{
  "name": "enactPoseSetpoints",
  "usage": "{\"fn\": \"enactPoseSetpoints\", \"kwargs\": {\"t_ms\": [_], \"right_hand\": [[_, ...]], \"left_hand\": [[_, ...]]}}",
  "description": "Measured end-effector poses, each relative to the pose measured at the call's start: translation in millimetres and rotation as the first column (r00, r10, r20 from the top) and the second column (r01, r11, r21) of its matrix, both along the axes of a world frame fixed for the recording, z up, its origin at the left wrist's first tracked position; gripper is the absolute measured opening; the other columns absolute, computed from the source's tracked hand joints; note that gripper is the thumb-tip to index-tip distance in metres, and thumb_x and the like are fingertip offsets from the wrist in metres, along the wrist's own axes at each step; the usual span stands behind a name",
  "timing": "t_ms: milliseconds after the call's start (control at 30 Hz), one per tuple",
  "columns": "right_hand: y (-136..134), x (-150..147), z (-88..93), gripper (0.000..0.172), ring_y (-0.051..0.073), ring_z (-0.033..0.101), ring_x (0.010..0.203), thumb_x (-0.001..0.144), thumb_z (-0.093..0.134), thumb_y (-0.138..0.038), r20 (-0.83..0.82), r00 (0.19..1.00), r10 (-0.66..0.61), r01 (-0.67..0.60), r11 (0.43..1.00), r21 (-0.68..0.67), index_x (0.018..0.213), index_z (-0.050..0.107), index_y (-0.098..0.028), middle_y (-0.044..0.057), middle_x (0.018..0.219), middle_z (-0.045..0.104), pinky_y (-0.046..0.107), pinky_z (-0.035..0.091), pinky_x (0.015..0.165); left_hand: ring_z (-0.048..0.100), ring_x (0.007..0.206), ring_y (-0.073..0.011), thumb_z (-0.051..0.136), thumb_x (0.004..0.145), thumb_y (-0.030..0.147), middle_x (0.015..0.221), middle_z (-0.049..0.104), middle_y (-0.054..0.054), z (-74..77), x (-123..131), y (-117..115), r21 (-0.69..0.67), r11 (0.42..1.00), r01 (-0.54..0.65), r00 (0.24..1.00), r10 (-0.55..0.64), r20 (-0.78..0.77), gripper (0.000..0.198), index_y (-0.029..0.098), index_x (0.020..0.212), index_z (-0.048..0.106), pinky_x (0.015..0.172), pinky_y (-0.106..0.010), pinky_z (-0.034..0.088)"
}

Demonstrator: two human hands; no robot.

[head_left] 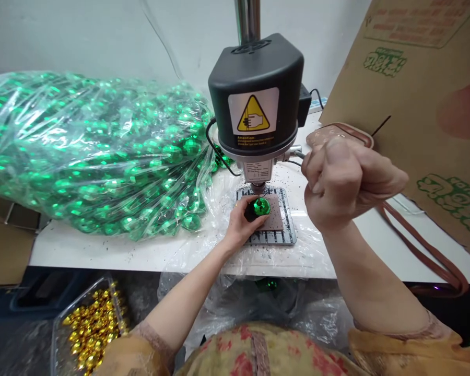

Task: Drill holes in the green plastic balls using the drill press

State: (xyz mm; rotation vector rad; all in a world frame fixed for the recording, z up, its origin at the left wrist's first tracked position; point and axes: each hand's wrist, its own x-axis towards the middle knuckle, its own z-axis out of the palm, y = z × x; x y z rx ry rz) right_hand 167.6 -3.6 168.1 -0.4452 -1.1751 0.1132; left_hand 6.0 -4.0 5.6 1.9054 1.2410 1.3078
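A small bench drill press (256, 99) with a black head and a yellow warning sticker stands on the white table (102, 250). My left hand (241, 222) pinches a shiny green faceted bead (260, 206) on the brown pad of the drill's ribbed base plate (285, 230), right under the drill bit. My right hand (342, 177) is a closed fist wrapped round the drill's feed lever (297, 153), to the right of the head; only the lever's metal stub shows.
A big clear plastic bag of green beads (90, 151) fills the table's left side. A clear tray of gold beads (88, 326) sits below the table at lower left. A cardboard box (426, 104) leans at right, with a brown strap (423, 245) beneath it.
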Motion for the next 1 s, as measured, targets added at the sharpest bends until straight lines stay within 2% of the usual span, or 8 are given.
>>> {"fn": "enactPoseSetpoints", "kwargs": {"t_ms": [133,300,400,667,1000], "right_hand": [[4.0,-0.3,-5.2,0.057,0.005,0.028,0.044,0.098,0.060,-0.021,-0.019,0.999,0.035,-0.034,0.997,0.073,0.054,0.022,-0.019,-0.005,0.051,0.025,0.031,0.019,0.050],[11.0,-0.3,-9.8,0.054,0.005,0.023,0.043,0.095,0.060,-0.017,-0.004,0.999,0.037,-0.036,0.984,0.176,0.060,0.018,-0.019,-0.006,0.050,0.019,0.030,0.018,0.048],[12.3,-0.7,-13.8,0.054,0.006,0.020,0.043,0.092,0.060,-0.014,-0.016,1.000,0.016,-0.012,0.982,0.188,0.061,0.016,-0.019,-0.005,0.050,0.018,0.031,0.017,0.046],[13.3,3.4,-24.0,0.052,0.006,0.025,0.041,0.088,0.058,-0.010,0.047,0.999,0.015,-0.026,0.967,0.252,0.062,0.014,-0.021,-0.006,0.050,0.025,0.030,0.025,0.041],[19.0,7.4,-31.8,0.048,0.006,0.027,0.040,0.083,0.059,-0.007,0.112,0.994,0.016,-0.053,0.940,0.336,0.062,0.018,-0.022,-0.007,0.053,0.032,0.028,0.029,0.039]], "left_hand": [[0.072,0.113,-0.0256,0.088,0.081,0.025,0.122,0.074,-0.009,-0.9,-0.6,0.0,-0.010,1.000,-0.007,1.000,0.007,-0.001,0.049,0.023,0.126,0.067,0.097,-0.040,0.059],[0.071,0.113,-0.0259,0.088,0.081,0.027,0.122,0.074,-0.009,-1.6,-0.7,-0.8,-0.011,1.000,-0.018,1.000,0.018,-0.007,0.049,0.023,0.125,0.067,0.097,-0.040,0.058],[0.072,0.112,-0.0258,0.088,0.081,0.027,0.122,0.074,-0.009,-1.9,0.0,-1.0,-0.011,0.999,-0.033,0.999,0.033,-0.007,0.048,0.024,0.124,0.067,0.097,-0.041,0.058],[0.071,0.113,-0.0257,0.089,0.081,0.028,0.122,0.074,-0.008,-2.0,0.7,-1.1,-0.013,0.999,-0.050,0.999,0.050,-0.019,0.048,0.024,0.123,0.067,0.097,-0.041,0.058],[0.071,0.112,-0.0253,0.087,0.082,0.027,0.121,0.073,-0.008,-0.4,1.0,-2.4,-0.022,0.999,-0.027,0.999,0.028,0.017,0.046,0.023,0.123,0.066,0.096,-0.040,0.058]]}}
